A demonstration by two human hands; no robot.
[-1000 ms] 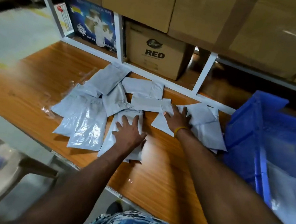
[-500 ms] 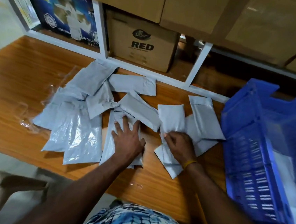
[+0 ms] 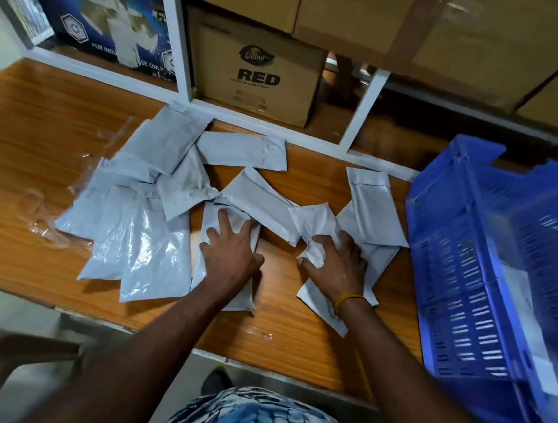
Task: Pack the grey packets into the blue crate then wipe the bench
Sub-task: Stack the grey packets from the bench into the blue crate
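Carton (image 3: 251, 67): "Dabur RED"; blue box (image 3: 95, 9): "ADHESIVE TAPE"

Glossy plastic packets (image 3: 138, 231) (bench (image 3: 40, 110) wood).

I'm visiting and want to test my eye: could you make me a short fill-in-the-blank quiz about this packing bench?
1. The grey packets lie scattered on a ____ bench.
2. The crate at the person's right is coloured ____.
3. The cardboard box on the shelf behind bears the big word ____.
4. The yellow band sits on the wrist of the ____ hand.

Missing words: wooden; blue; RED; right
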